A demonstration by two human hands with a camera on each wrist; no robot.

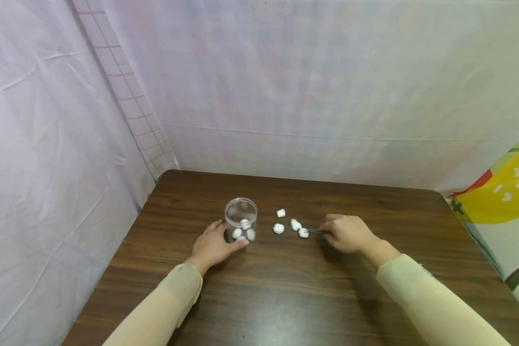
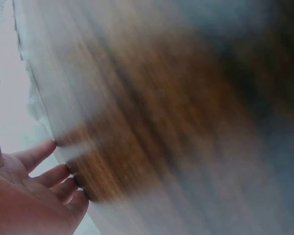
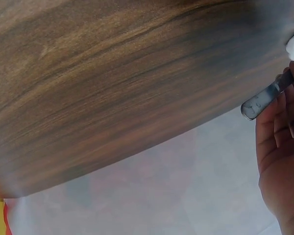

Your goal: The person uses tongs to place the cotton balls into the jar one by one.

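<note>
- Left hand is spread beside the jar, which contains some white balls.
- Right hand pinches the tweezers; their tips are at one ball.
- Three more balls lie between both hands.

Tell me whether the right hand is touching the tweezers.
Touching. The right wrist view shows the right hand pinching the tweezers between thumb and fingers, with the handle end sticking out.

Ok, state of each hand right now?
Left hand: open, thumb and fingers spread at the clear jar.
Right hand: closed, holding metal tweezers, tips at a white ball.
</note>
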